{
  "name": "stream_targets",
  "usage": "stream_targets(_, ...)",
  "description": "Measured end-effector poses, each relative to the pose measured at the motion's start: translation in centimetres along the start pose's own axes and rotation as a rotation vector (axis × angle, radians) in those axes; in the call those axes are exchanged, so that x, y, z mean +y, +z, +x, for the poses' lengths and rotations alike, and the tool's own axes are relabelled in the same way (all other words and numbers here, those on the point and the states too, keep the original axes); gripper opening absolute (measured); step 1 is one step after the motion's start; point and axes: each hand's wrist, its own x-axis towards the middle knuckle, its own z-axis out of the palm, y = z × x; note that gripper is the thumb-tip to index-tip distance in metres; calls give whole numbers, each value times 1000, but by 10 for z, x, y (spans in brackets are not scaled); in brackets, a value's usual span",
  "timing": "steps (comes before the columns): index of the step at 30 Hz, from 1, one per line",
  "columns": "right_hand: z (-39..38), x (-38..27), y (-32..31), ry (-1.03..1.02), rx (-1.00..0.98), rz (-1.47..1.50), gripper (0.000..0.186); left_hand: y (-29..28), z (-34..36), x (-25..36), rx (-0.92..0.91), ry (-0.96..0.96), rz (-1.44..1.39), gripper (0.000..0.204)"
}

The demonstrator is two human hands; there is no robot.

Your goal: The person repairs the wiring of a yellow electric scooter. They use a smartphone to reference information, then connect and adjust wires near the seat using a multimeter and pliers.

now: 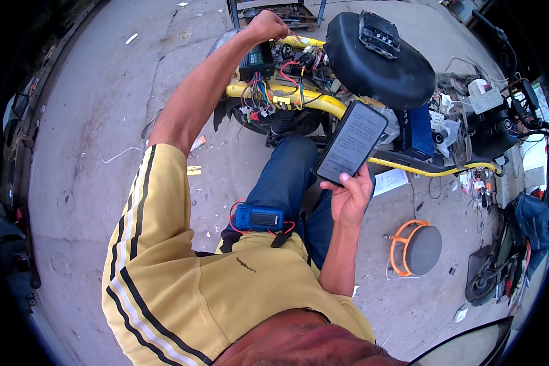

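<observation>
My left hand (268,27) reaches up to the top of an open yellow-framed scooter (329,105), fingers pinched on what looks like a thin wire. Below it sit a dark box (256,59) and bundles of coloured wires (263,93). My right hand (349,201) grips a black phone (349,141) with a lit screen of text. Across my lap lies a blue meter-like device (259,216) with red leads. A black seat (378,74) tilts over the frame at right, carrying a black finned module (378,33).
An orange stool (427,247) with a dark top stands on the concrete at lower right. A blue box (418,137), bags and loose parts crowd the scooter's right part. Another scooter (482,283) and scattered tools (482,189) are at far right. A metal stand (274,21) is behind.
</observation>
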Motion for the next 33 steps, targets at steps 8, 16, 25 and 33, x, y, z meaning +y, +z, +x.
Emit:
stream_targets(8,1,1,-3,13,-20,5,49,-5,-9,10,-48,-46,-47,26)
stream_targets(16,0,0,2,12,-28,-1,51,-13,-17,7,-162,-49,-401,16)
stream_targets(25,-4,0,-2,3,-28,2,52,-16,-33,33,-217,-97,-511,12)
stream_targets(33,-6,-2,-1,-2,-20,6,51,-15,-34,35,-202,-149,-323,18)
